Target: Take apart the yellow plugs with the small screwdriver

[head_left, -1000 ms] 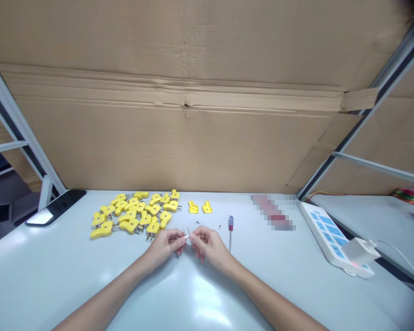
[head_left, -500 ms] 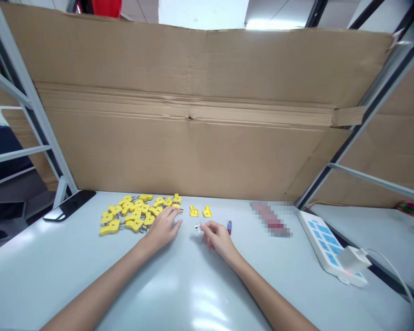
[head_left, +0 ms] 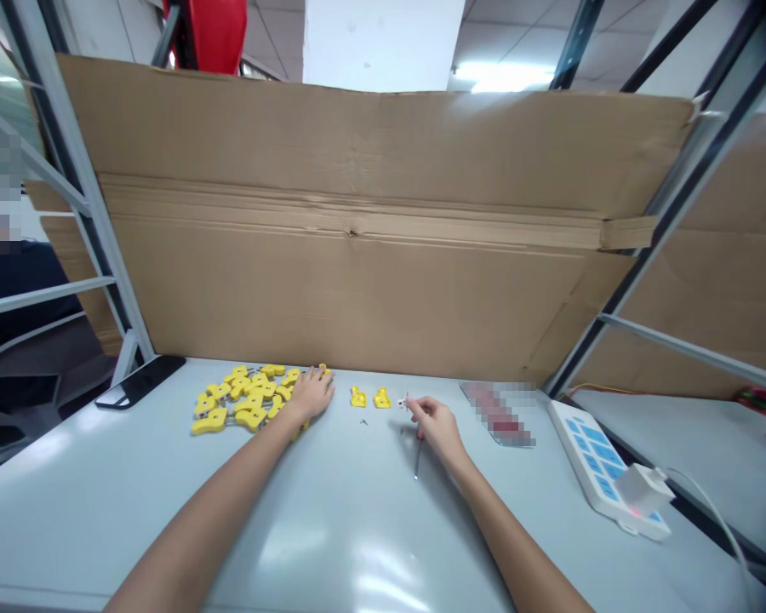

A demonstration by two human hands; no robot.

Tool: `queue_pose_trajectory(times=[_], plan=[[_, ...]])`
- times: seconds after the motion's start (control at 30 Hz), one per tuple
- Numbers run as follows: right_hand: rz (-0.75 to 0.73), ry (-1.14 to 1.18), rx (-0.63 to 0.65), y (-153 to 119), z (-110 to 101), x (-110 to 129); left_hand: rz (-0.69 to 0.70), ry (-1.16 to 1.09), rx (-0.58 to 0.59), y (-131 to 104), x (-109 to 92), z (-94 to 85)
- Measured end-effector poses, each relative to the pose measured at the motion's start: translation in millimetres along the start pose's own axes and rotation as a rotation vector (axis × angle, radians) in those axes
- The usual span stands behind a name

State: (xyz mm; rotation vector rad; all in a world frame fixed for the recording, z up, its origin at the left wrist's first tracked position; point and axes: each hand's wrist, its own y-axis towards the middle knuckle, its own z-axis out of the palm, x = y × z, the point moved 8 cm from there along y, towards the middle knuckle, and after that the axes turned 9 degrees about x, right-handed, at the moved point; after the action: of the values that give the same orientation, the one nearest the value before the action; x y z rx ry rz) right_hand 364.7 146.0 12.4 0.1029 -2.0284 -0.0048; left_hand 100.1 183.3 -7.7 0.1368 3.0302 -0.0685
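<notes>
My left hand (head_left: 312, 393) lies with fingers spread on the right edge of a pile of yellow plastic pieces with metal prongs (head_left: 250, 400). My right hand (head_left: 435, 426) pinches a small silvery metal piece (head_left: 402, 403) between thumb and fingertips. From under the same hand a thin screwdriver (head_left: 416, 464) points its metal shaft down toward me, its handle hidden in the palm. Two separate yellow plastic pieces, a left one (head_left: 357, 397) and a right one (head_left: 381, 398), lie between my hands. A tiny metal bit (head_left: 363, 421), perhaps a screw, lies just in front of them.
A black phone (head_left: 141, 381) lies at the table's far left. On the right are a blurred-out flat item (head_left: 494, 413) and a white power strip (head_left: 603, 468) with a plugged-in adapter and cable. A cardboard wall (head_left: 357, 298) closes off the back. A person sits beyond the left frame.
My right hand has moved right with the small metal piece and now has the screwdriver, which lay on the table. My left hand has shifted slightly back with fingers spreading. The view has tilted up.
</notes>
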Motion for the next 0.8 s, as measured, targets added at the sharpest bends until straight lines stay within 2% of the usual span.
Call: queue_pose_trajectory(times=[0.17,0.33,0.43,0.53,0.7,0.8], plan=[[-0.005,-0.069,0.046,-2.0,8.8,1.3,-0.045,-0.007,-0.026,-13.2,16.8,-2.5],[-0.048,-0.168,0.192,-10.9,41.1,14.2,-0.021,-0.036,-0.116,-31.5,22.8,-16.3],[-0.083,-0.256,0.273,-12.6,65.8,30.3,0.067,-0.068,-0.183,-44.2,11.1,-28.9],[-0.103,-0.360,0.310,-8.0,89.5,46.6,0.149,-0.127,-0.183,-53.1,-4.5,-32.1],[-0.105,-0.510,0.355,-0.1,118.8,58.3,0.237,-0.227,-0.079,-59.6,-25.8,-14.8],[-0.113,-0.543,0.336,0.9,114.3,56.5,0.300,-0.272,-0.011,-62.4,-33.2,-3.8]])
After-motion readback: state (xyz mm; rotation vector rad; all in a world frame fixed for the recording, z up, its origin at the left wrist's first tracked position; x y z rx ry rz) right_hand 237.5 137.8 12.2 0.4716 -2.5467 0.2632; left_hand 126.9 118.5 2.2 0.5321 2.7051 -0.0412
